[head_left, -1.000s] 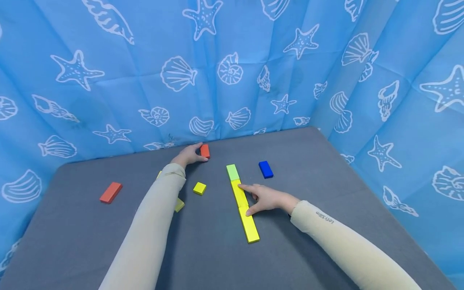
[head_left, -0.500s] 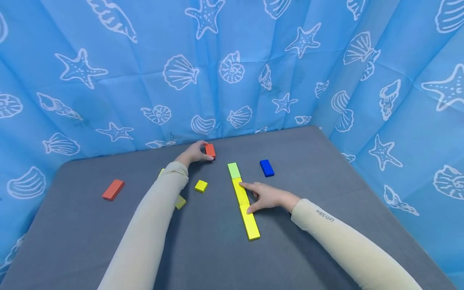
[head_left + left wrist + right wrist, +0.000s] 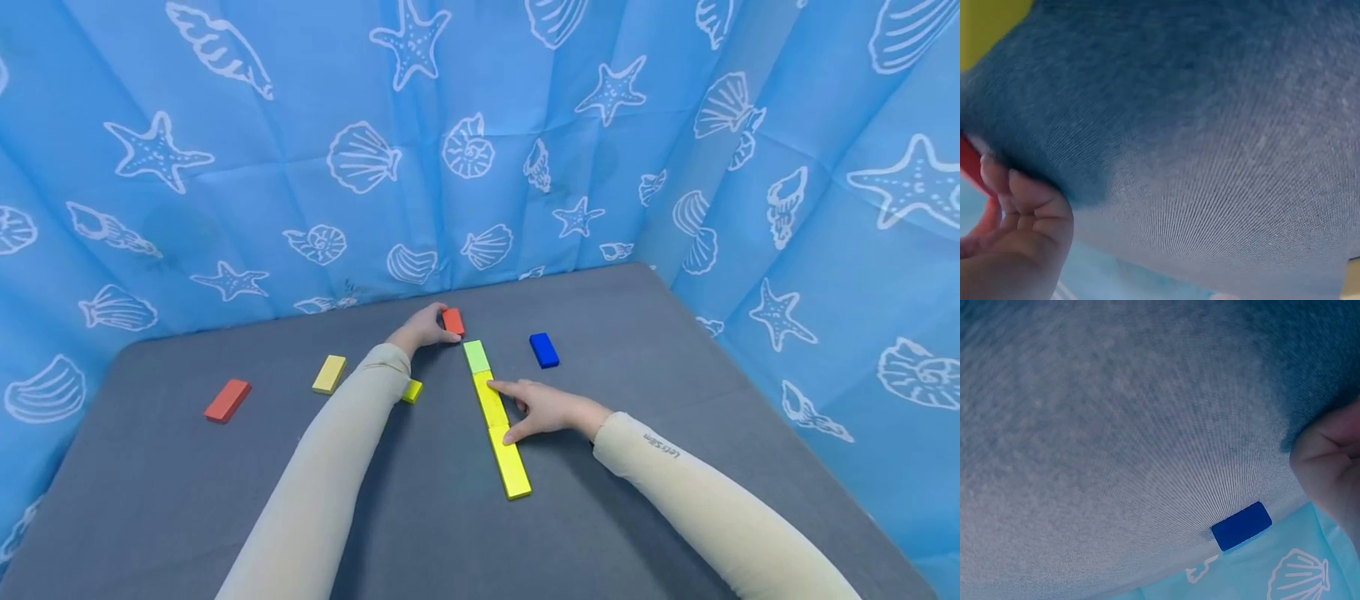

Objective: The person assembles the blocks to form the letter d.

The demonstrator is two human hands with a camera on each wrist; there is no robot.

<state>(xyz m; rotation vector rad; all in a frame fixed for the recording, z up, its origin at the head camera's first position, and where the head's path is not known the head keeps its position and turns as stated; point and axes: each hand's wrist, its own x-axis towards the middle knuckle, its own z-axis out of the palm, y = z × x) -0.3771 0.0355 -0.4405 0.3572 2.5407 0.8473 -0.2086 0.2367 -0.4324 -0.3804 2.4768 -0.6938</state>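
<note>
Seemingly, a grey table (image 3: 420, 517) bears a part-finished row (image 3: 491, 407): three blocks laid, five visible blocks outside it.
The right hand (image 3: 551, 408), thumb and index apart, touches the row's two yellow blocks (image 3: 512, 471); one green block (image 3: 476, 357) forms the far end. Near that end, the left hand (image 3: 426, 328) pinches one red block (image 3: 453, 321). Unplaced otherwise: one other red block (image 3: 228, 401), one pale yellow block (image 3: 329, 374), one blue block (image 3: 543, 350), one partly hidden small yellow block (image 3: 412, 392).

Blue curtain (image 3: 300, 125) with white shells (image 3: 363, 158) and starfish (image 3: 160, 152), behind and beside a grey table (image 3: 645, 333).
</note>
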